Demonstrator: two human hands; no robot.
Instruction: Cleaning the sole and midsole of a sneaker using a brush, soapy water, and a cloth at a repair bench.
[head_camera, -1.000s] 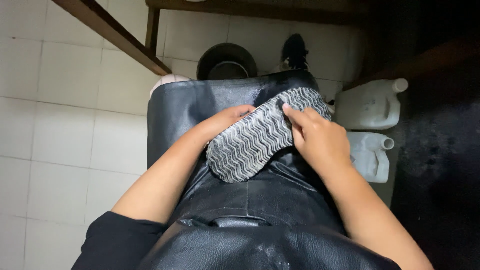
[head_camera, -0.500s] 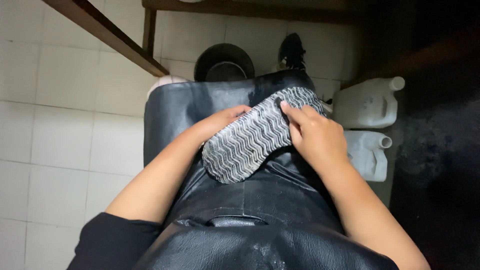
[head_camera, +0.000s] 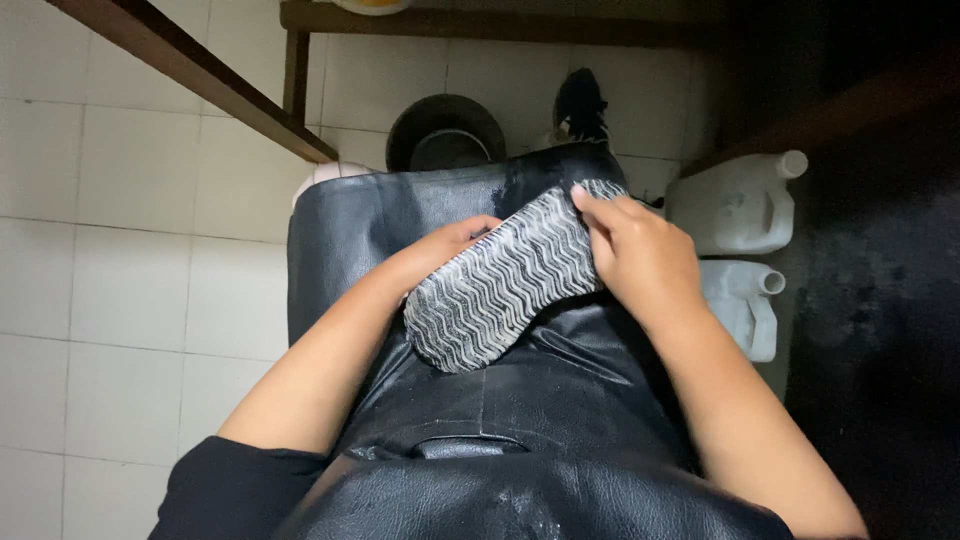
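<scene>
Gripping a shoe (head_camera: 505, 285), sole up, between both hands over a lap covered by a black leather apron (head_camera: 400, 230). Left hand (head_camera: 440, 250) curling against the far long edge of the shoe, fingers partly hidden behind it, holding it steady. Right hand (head_camera: 640, 260) closing over the toe end, fingertips (head_camera: 585, 195) pressing on the grey zigzag tread. Lying slantwise across the apron, heel end pointing toward the body, toe end pointing away. Standing on the white tiled floor (head_camera: 120, 270) just beside the right forearm: two white plastic jugs (head_camera: 740, 205), touching each other. Sitting beyond the knees: a dark round bucket (head_camera: 445, 130), under a wooden bench (head_camera: 480, 22).
</scene>
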